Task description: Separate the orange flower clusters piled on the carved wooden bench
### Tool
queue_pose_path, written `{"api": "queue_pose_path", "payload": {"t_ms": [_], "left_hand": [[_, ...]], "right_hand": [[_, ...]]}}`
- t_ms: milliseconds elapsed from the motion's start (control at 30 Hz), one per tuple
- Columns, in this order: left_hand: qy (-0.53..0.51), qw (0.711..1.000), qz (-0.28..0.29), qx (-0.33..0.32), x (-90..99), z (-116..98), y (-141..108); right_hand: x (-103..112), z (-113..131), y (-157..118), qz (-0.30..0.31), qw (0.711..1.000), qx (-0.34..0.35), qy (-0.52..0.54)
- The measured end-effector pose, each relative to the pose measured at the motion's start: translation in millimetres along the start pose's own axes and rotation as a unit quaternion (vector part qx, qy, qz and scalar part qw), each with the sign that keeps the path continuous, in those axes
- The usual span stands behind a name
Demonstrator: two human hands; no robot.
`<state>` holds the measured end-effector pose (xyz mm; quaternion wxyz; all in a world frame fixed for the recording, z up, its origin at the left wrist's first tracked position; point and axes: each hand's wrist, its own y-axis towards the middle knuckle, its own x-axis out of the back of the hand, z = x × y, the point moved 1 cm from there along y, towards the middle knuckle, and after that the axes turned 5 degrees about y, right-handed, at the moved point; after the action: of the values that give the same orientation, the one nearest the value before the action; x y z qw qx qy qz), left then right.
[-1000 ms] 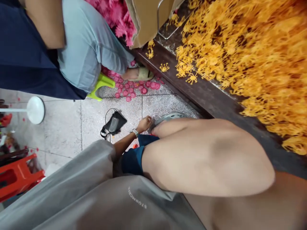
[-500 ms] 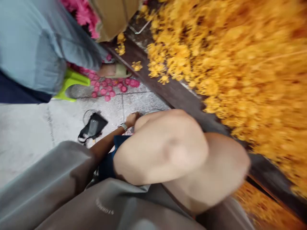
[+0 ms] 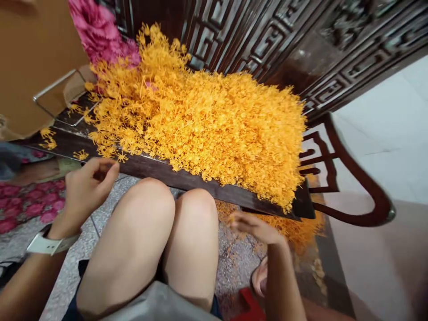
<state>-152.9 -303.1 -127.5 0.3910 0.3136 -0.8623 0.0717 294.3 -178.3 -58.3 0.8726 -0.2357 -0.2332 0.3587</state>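
Head view: big pile of yellow plastic pieces (image 3: 214, 129), thin-armed, heaped along the dark wooden desk (image 3: 160, 171), covering most of its top. Pile is densest toward the right end, looser at the left, with a few strays near the front edge.

Left hand (image 3: 87, 189): in front of the desk's left part, beside the strays. Fingers curled, thumb and index narrow, tips near each other. Nothing visible between them; can't tell if a small piece is pinched, or if the tips touch the desk edge. Pale-strapped watch (image 3: 53, 245) on that wrist.

Right hand (image 3: 256, 225): low, in front of the desk's right part, below top level in frame. Fingers extended and bunched, blurred; can't tell whether they hold anything. More yellow pieces (image 3: 301, 232) lie under the desk behind it, scattered onto the speckled floor (image 3: 234, 272).

Bare knees (image 3: 197, 205) sit between the two hands, close to the desk front.

Around: pink pieces (image 3: 100, 35) at the pile's back left, brown cardboard (image 3: 36, 49) beside them, bent metal wire (image 3: 54, 84) in front of it. Carved dark panel (image 3: 247, 40) behind, curved wooden armrest (image 3: 347, 158) at the right end. Far left, another person's slippered foot (image 3: 43, 171) near pink-red rounds (image 3: 30, 205) on the floor.
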Motion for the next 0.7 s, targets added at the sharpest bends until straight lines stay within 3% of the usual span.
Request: {"api": "queue_pose_path", "payload": {"t_ms": [33,67,133,200,300,400,500,600,700], "left_hand": [[-0.015,0.998,-0.034,-0.05,5.5,-23.0,12.7],[-0.037,0.994,-0.034,-0.101,6.1,-50.6,27.7],[-0.072,0.977,0.003,-0.2,-8.0,-112.6,62.9],[-0.067,0.963,0.046,-0.257,-39.3,-171.5,101.4],[-0.051,0.968,0.021,-0.246,-93.8,-233.6,152.4],[-0.024,0.987,0.052,-0.15,-128.8,-259.6,179.2],[0.0,0.991,0.068,-0.111,-136.5,-263.2,181.0],[-0.018,0.988,0.051,-0.144,-133.1,-260.6,177.3],[-0.115,0.978,0.027,-0.173,-128.8,-262.5,180.3]], "right_hand": [[16.1,3.7,-9.1,-0.05,0.995,0.055,0.062],[31.9,11.2,-16.1,-0.15,0.968,0.143,0.138],[54.1,34.3,-22.6,-0.294,0.888,0.253,0.247],[59.8,67.1,-19.4,-0.323,0.852,0.301,0.28],[46.6,122.7,-2.7,-0.274,0.867,0.32,0.267],[31.4,171.1,25.9,-0.211,0.877,0.331,0.276],[30.1,200.6,64.7,-0.189,0.894,0.316,0.254],[36.7,202.3,104.5,-0.256,0.905,0.272,0.205],[37.3,182.8,133.6,-0.313,0.896,0.25,0.191]]}}
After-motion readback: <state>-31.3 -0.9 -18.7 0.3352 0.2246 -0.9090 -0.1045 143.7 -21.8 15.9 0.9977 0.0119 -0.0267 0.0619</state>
